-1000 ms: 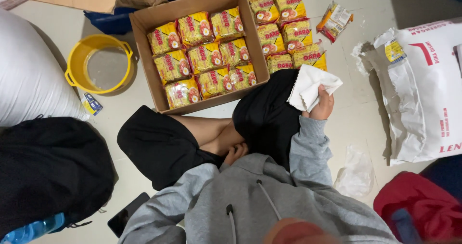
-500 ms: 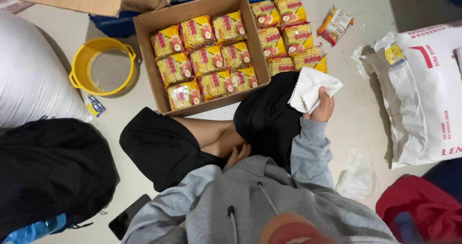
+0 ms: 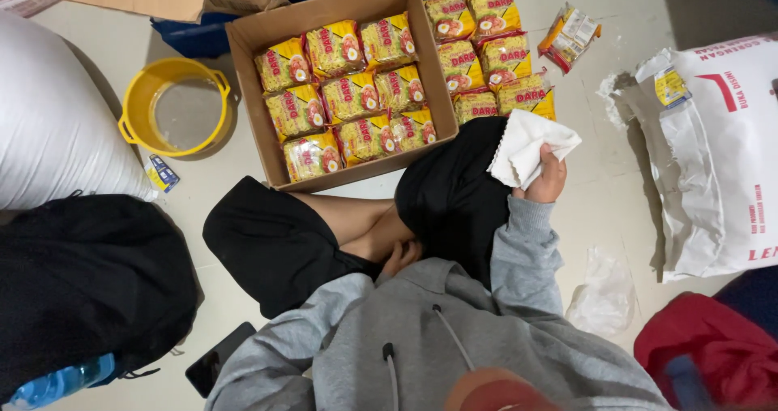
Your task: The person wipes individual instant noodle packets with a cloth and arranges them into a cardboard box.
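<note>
I sit cross-legged on the floor in black shorts and a grey hooded top. My right hand (image 3: 548, 176) is raised over my right knee and grips a crumpled white cloth (image 3: 525, 145). My left hand (image 3: 402, 257) lies tucked between my shins and my chest, its fingers mostly hidden. In front of my knees stands an open cardboard box (image 3: 245, 70) filled with yellow noodle packets (image 3: 356, 95). Several more yellow packets (image 3: 486, 50) lie stacked against the box's right side, just beyond the cloth.
One loose packet (image 3: 570, 36) lies further right. A torn white sack (image 3: 721, 160) is on the right, with a clear plastic bag (image 3: 604, 293) and red cloth (image 3: 697, 354) nearer. On the left are a yellow bucket (image 3: 134, 103), a big white bag (image 3: 49, 119), a black bag (image 3: 81, 281), a phone (image 3: 219, 366).
The view has shifted slightly. My right hand still holds the cloth over my knee, and my left hand has stayed between my legs.
</note>
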